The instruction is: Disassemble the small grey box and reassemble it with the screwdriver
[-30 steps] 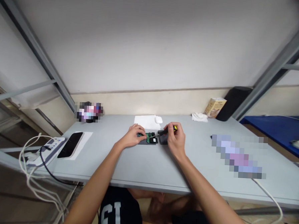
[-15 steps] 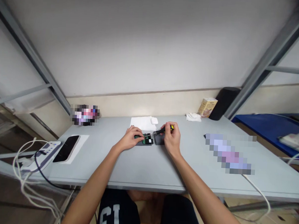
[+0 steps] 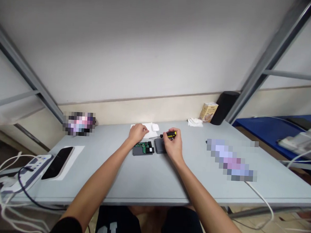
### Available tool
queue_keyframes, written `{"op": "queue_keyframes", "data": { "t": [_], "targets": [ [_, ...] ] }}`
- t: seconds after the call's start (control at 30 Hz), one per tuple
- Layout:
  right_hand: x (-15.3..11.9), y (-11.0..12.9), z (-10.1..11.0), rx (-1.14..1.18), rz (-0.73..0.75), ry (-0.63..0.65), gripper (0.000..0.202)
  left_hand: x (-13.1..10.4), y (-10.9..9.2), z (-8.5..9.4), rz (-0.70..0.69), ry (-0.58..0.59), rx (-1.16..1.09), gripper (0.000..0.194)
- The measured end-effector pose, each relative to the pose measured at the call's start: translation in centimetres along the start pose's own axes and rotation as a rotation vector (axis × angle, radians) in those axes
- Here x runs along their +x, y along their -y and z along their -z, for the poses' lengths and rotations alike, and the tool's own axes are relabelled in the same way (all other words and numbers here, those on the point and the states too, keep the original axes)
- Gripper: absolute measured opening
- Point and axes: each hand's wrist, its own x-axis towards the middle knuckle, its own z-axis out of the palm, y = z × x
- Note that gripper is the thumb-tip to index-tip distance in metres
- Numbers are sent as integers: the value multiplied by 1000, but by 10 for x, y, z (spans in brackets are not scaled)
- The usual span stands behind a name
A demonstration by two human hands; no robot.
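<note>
A dark device half with a green circuit board (image 3: 143, 149) lies on the grey table. Just right of it sits a flat dark grey cover (image 3: 160, 146), partly behind my right hand (image 3: 174, 144). That hand is closed around a black and yellow screwdriver (image 3: 170, 134), whose thin shaft points left, above the board's far side. My left hand (image 3: 138, 133) hovers over the white paper (image 3: 150, 133) behind the board, thumb and fingertips pressed together; whatever they may hold is too small to make out.
A white case (image 3: 155, 127) rests by the paper. At left are a phone (image 3: 58, 163) and a power strip (image 3: 28, 174) with cables. Crumpled tissue (image 3: 195, 122), a small box (image 3: 208, 112) and a black cylinder (image 3: 225, 108) stand back right.
My left hand has lifted off the circuit board and moved back over the paper. The screwdriver tip has come away from the board. The view has shifted slightly.
</note>
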Motion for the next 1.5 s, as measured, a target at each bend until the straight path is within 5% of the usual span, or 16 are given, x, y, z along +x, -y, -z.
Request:
{"op": "queue_keyframes", "data": {
  "t": [0.2, 0.33, 0.6, 0.73, 1.0, 1.5],
  "targets": [
    [-1, 4, 1, -27, -3, 7, 34, 13, 3, -11, 36, 58, 9, 15],
    [-2, 4, 2, -48, 4, 3, 35, 8, 7, -3, 15, 63, -4, 22],
    [-2, 13, 1, 93, 83, -39, 54, -47, 27, 19, -41, 21, -192, 43],
    [-1, 23, -7, 45, 128, 110, 44, -69, 40, 20, -74, 52, -306, 44],
    [12, 39, -54, -135, 330, 432, 37, -71, 50, 22, -154, 110, -422, 35],
    [4, 31, -66, -81, 363, 427, 32, -73, 42, 29, -161, 125, -443, 24]
  ]
}}
